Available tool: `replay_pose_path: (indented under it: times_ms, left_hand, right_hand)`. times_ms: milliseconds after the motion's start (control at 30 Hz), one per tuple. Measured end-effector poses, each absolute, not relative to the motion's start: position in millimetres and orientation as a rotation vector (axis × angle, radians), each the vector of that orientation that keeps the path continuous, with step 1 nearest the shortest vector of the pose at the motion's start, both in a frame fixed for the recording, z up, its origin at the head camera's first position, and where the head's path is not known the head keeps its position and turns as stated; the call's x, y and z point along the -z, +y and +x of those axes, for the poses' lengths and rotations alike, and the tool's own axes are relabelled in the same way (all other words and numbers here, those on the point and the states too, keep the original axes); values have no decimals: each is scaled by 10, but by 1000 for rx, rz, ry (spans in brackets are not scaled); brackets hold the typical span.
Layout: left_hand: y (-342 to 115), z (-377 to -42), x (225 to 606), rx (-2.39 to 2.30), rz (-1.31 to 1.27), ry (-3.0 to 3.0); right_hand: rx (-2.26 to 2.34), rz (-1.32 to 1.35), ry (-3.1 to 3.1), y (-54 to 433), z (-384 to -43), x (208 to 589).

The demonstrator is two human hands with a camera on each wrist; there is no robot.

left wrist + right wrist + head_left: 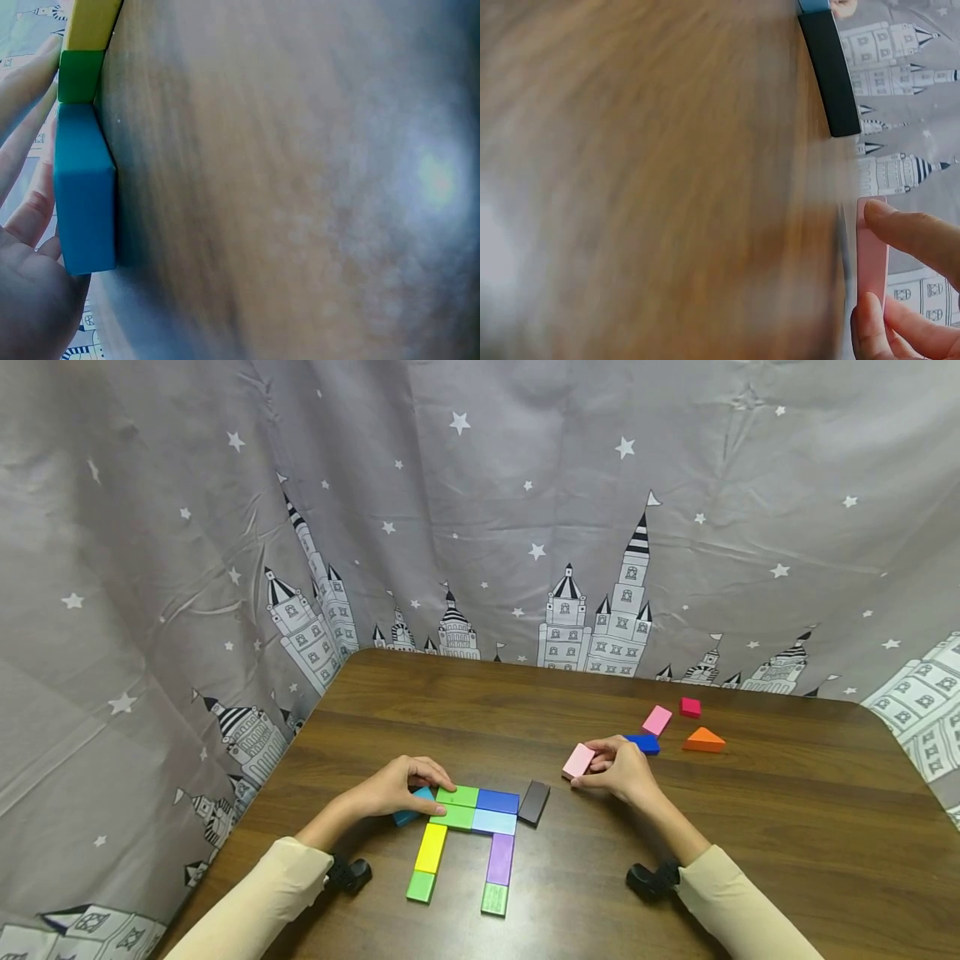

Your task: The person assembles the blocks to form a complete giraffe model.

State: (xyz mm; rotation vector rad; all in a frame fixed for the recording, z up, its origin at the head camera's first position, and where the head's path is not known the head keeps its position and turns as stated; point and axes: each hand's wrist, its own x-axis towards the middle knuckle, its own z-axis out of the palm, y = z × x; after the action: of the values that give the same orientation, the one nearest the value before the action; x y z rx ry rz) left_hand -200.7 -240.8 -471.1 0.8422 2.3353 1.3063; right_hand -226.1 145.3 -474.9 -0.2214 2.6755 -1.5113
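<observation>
Pinching the pale pink block [578,761] between thumb and fingers of the right hand [627,772], right of the dark block [534,802]; seemingly at the step of adding a piece. Touching the green blocks [467,796] with the left hand [396,787], thumb and fingers apart. Calls, probably, for steady, level placing.

Head view: table's [810,827] near edge and both near corners out of frame. Both sleeves [742,902] cut by the lower border. Teal block [406,817], toward table's left edge, part-hidden by left hand [405,785]. Dark blue block [645,744], nearer far right corner, left end behind right hand [622,768]. Left wrist: yellow block [91,22] cropped at top, hand cropped at left. Both wrist views: wood grain blurred.
</observation>
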Motion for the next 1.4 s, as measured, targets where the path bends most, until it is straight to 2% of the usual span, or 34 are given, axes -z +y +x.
replay_pose_path:
  times_ms: [733,1400]
  left_hand:
    - [-2397,-1994,4683,-1284,845,2362]
    - [-2401,-2002,4692,-1279,841,2356]
  right_hand:
    - [1355,-276,2746,1136,-2362,4752]
    - [1604,-284,2579,1113,-2295,4780]
